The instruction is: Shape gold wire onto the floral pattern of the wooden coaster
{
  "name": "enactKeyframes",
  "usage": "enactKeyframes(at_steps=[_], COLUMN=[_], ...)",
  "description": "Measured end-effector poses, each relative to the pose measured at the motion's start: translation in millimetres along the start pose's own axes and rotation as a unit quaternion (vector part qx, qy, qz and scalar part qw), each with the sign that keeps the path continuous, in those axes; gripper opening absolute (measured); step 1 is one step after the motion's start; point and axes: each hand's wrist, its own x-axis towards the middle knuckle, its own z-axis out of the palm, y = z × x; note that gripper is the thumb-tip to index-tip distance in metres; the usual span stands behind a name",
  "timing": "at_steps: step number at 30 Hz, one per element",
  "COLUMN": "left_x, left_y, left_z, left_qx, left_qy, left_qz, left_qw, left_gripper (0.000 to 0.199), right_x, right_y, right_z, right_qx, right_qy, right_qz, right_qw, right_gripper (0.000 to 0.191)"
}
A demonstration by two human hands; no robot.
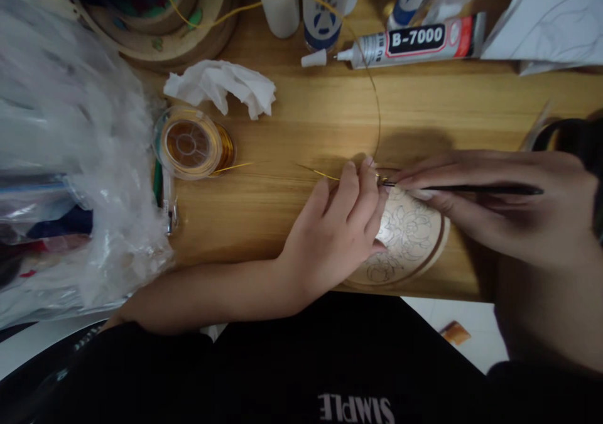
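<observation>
A round pale board [409, 226] with a line drawing of flowers and a brown ring near its rim lies at the table's front edge. My left hand [336, 229] rests over its left side, fingers bent and closed around thin gold wire [326, 175] at the upper edge; the exact pinch is hidden. One strand of the wire rises from the fingertips in a long loop. My right hand [494, 191] grips slim black tweezers [480, 190], whose tip meets a small bent bit of gold wire beside my left fingertips.
A spool of gold wire [191, 144] stands left, below a crumpled tissue [221, 85]. Clear plastic bags [94, 160] fill the left side. Along the back are wooden hoops [214, 28], bottles [325, 9], a B-7000 glue tube [419, 41] with its white cap [314, 58] and paper sheets [551, 22].
</observation>
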Motion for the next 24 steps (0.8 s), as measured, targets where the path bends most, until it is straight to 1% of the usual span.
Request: enactKeyframes(at_steps=[4,9,14,18,24], left_x=[0.0,-0.1,-0.7,0.0,1.1], left_y=[0.1,0.3,0.5,0.6,1.2], left_z=[-0.7,-1.2,-0.4,-0.9,-1.6], left_qx=[-0.003,-0.011,-0.025,-0.027,-0.021], left_qy=[-0.005,-0.009,-0.006,-0.009,-0.009], left_qz=[0.002,0.002,-0.002,-0.004,-0.006], left_qw=[1.0,1.0,1.0,1.0,1.0], left_gripper=[0.072,0.072,0.069,0.068,0.065], right_x=[0.5,-0.2,-1.5,-1.5,-4.3], right_y=[0.0,-1.4,0.8,2.4,1.4], right_z=[0.0,0.7,1.6,2.2,3.8], right_qx=[-0.005,-0.009,0.001,0.003,-0.023], right_qy=[0.0,0.0,0.006,0.005,0.01], right_qz=[-0.013,-0.007,-0.025,-0.032,-0.051], right_qw=[1.0,1.0,1.0,0.999,0.998], right_gripper=[0.037,0.038,0.046,0.048,0.051])
